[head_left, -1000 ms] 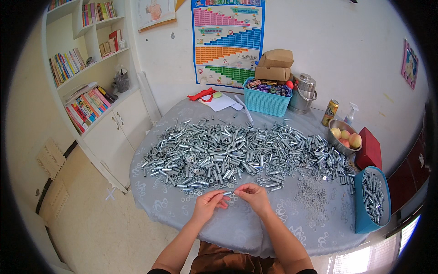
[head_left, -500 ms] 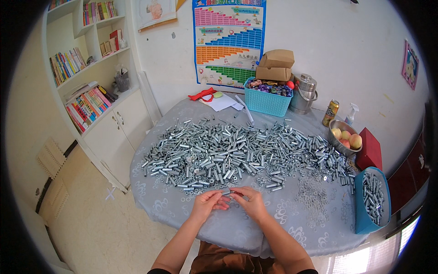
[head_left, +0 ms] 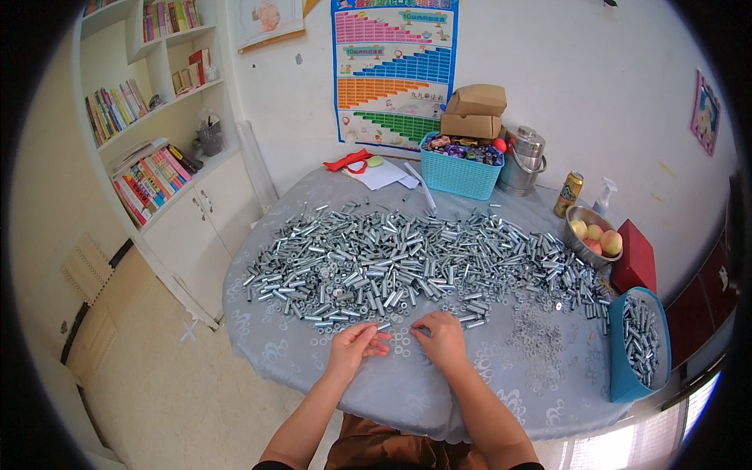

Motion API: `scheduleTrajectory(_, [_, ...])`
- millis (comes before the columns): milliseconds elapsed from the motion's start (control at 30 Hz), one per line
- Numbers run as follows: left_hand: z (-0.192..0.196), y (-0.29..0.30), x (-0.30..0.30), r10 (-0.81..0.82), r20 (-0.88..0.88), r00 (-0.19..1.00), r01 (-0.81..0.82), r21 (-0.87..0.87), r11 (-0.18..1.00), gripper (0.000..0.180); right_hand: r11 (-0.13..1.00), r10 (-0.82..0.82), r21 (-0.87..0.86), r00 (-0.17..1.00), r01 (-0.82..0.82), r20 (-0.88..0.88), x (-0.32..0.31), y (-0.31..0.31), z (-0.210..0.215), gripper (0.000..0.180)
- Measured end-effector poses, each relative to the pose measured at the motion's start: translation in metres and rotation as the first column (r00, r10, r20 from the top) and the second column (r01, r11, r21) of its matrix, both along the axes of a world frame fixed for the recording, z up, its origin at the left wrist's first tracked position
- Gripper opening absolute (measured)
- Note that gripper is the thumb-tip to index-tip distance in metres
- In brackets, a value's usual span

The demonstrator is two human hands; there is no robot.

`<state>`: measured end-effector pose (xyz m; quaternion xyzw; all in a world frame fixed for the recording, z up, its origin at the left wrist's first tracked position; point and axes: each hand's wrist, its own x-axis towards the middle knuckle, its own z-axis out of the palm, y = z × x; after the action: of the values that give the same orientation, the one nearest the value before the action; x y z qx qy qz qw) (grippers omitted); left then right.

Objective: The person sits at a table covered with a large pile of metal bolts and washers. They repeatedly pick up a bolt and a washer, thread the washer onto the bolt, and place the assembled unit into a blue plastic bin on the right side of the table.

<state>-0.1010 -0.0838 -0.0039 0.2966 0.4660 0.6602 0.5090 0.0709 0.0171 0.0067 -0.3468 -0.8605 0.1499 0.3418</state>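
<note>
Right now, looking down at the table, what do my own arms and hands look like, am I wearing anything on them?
Both forearms come in bare from the lower edge: no sleeves show on them, and no gloves. The left hand and right hand are bare, with no watch, bracelet or ring that can be made out at this size. Below, between the arms, brown clothing shows.

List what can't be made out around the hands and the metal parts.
- Left hand: the small metal piece at its fingertips is too small in the head view to identify.
- Right hand: palm faces down, so anything under it is hidden.
- Washers: too small to count.
- Blue bin: the fisheye rim distorts it; its depth is unclear.
- Cardboard boxes: closed.
</note>
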Motion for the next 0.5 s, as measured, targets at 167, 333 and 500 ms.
scheduleTrajectory(167, [0.003, -0.001, 0.002, -0.015, -0.017, 1.0, 0.015, -0.029, 0.999, 0.025, 0.709, -0.137, -0.675, 0.899, -0.204, -0.415, -0.006, -0.006, 0.003, 0.013])
scheduleTrajectory(333, [0.001, 0.0, 0.002, -0.047, -0.043, 0.998, 0.046, -0.03, 0.999, 0.025, 0.572, -0.051, -0.687, 0.817, -0.448, -0.575, -0.008, -0.003, -0.006, 0.013])
scheduleTrajectory(500, [0.004, -0.001, 0.002, -0.062, -0.037, 0.997, 0.06, -0.037, 0.998, 0.024, 0.574, -0.064, -0.683, 0.806, -0.453, -0.588, -0.012, -0.005, -0.011, 0.014])
